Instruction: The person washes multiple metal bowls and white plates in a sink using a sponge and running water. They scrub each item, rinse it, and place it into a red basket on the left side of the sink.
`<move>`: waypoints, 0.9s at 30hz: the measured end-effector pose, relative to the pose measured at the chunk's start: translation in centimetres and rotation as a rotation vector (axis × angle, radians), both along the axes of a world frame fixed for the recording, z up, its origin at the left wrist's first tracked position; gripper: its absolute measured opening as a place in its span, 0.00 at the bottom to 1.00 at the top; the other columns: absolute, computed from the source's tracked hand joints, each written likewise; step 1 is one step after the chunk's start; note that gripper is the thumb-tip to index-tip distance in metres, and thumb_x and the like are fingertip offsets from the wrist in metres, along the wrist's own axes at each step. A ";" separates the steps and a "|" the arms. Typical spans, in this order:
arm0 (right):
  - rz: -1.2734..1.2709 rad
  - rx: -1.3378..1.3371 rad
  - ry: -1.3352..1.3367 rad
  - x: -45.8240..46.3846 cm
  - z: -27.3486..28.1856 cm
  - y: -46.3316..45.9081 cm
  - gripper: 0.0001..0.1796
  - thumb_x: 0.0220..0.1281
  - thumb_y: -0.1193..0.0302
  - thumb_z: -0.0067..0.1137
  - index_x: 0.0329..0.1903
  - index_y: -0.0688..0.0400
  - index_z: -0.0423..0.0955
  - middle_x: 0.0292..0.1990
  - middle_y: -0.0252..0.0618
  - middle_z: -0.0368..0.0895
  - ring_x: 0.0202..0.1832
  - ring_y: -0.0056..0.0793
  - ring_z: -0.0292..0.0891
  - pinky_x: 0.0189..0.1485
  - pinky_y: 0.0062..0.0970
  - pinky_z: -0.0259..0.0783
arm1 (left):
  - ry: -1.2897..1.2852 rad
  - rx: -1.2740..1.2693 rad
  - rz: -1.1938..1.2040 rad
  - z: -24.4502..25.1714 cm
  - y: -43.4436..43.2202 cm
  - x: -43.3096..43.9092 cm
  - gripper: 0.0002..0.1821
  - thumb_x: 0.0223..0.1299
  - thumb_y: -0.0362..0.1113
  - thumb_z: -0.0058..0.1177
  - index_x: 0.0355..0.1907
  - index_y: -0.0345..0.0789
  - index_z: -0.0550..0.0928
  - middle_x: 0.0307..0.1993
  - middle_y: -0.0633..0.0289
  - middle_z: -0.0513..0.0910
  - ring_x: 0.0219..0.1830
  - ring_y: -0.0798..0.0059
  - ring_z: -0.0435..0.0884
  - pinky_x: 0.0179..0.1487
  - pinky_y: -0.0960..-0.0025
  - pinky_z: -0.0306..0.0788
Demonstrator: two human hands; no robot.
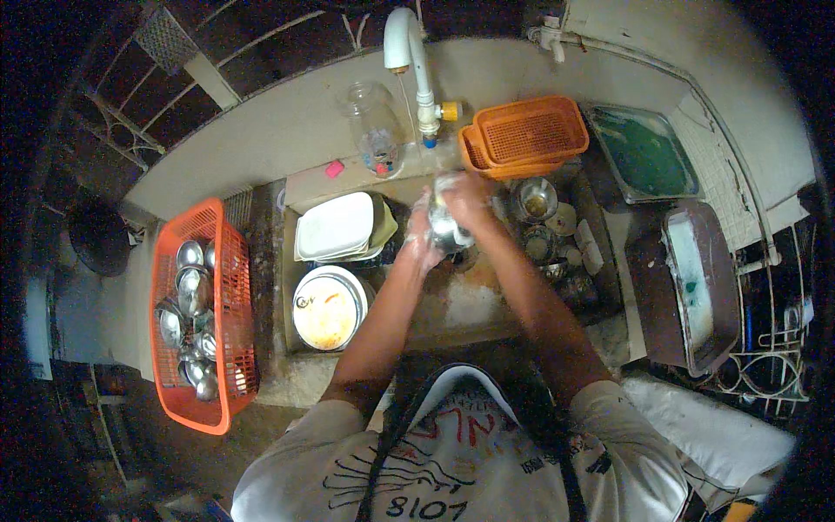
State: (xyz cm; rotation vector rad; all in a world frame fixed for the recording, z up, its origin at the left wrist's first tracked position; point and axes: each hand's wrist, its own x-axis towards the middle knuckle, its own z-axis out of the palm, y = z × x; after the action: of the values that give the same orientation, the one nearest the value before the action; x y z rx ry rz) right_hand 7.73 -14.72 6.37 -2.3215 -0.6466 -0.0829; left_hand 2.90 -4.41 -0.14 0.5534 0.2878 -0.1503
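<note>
Over the middle of the sink (pixel 470 326), my left hand (pixel 423 228) grips a shiny metal vessel (pixel 447 228), with white suds on the fingers and wrist. My right hand (pixel 464 199) presses on the vessel's upper part; motion blurs it, and something pale yellowish shows under its fingers, too blurred to name. Left of my hands, white plastic containers (pixel 336 225) are stacked in the sink. In front of them sits a round white-topped container (pixel 326 310) with orange stains. To the right, a steel bowl (pixel 536 199) and several small cups and dishes (pixel 541 245) lie in the basin.
A white gooseneck faucet (pixel 424 98) rises behind the sink, beside a clear plastic jar (pixel 375 130) and a pink piece (pixel 334 169). Orange baskets (pixel 531 134) stand at back right, near a green-bottomed tray (pixel 646 153) and brown tub (pixel 711 287). An orange crate (pixel 225 313) holds metal bowls.
</note>
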 end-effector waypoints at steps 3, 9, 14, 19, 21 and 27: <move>0.072 -0.120 -0.370 -2.1 -1.1 1.5 0.12 0.57 0.60 0.58 0.36 0.52 0.85 0.39 0.44 0.87 0.47 0.42 0.82 0.54 0.41 0.74 | -0.362 -0.624 -0.199 0.6 1.4 -0.2 0.30 0.72 0.60 0.39 0.54 0.34 0.78 0.48 0.53 0.83 0.48 0.57 0.82 0.58 0.54 0.77; -0.202 0.816 -0.149 -2.2 -6.6 0.3 0.20 0.63 0.66 0.57 0.58 0.55 0.77 0.52 0.47 0.83 0.47 0.47 0.82 0.52 0.41 0.76 | -0.194 -0.459 0.194 2.4 0.4 -2.5 0.22 0.71 0.53 0.47 0.56 0.39 0.79 0.58 0.55 0.81 0.56 0.57 0.81 0.64 0.53 0.74; -0.157 0.089 -0.245 0.3 -6.6 -0.8 0.18 0.56 0.69 0.58 0.51 0.57 0.79 0.47 0.47 0.83 0.42 0.53 0.82 0.45 0.50 0.76 | -0.221 -0.051 0.117 1.4 -1.4 -2.9 0.25 0.70 0.55 0.47 0.58 0.40 0.79 0.56 0.59 0.83 0.55 0.59 0.82 0.62 0.54 0.75; 0.234 0.187 -0.430 -5.5 -4.9 -0.3 0.19 0.59 0.63 0.60 0.51 0.57 0.82 0.51 0.49 0.84 0.57 0.50 0.77 0.66 0.46 0.66 | -0.328 -0.338 0.030 0.2 -0.2 -2.6 0.27 0.72 0.56 0.41 0.55 0.36 0.80 0.51 0.52 0.84 0.51 0.55 0.83 0.59 0.51 0.76; 0.195 0.368 -0.564 -6.6 -4.9 -0.4 0.21 0.61 0.63 0.60 0.55 0.58 0.79 0.52 0.49 0.83 0.60 0.50 0.75 0.68 0.45 0.64 | -0.402 -0.364 0.038 0.0 0.3 -2.8 0.24 0.73 0.53 0.41 0.57 0.38 0.79 0.54 0.54 0.83 0.56 0.55 0.80 0.63 0.52 0.73; -0.421 0.662 0.261 -3.5 -7.2 -1.4 0.22 0.72 0.59 0.56 0.57 0.65 0.75 0.48 0.44 0.84 0.46 0.29 0.78 0.49 0.29 0.74 | -0.398 -0.106 0.182 -0.7 0.2 -2.5 0.18 0.71 0.48 0.52 0.54 0.40 0.83 0.61 0.55 0.80 0.61 0.61 0.78 0.66 0.56 0.72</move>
State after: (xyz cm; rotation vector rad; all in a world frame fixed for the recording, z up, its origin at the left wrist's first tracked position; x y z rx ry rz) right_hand 4.26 -16.16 -0.88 -1.7413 0.0228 -0.1575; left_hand 0.35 -4.16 -0.86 0.4376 -0.0574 0.1210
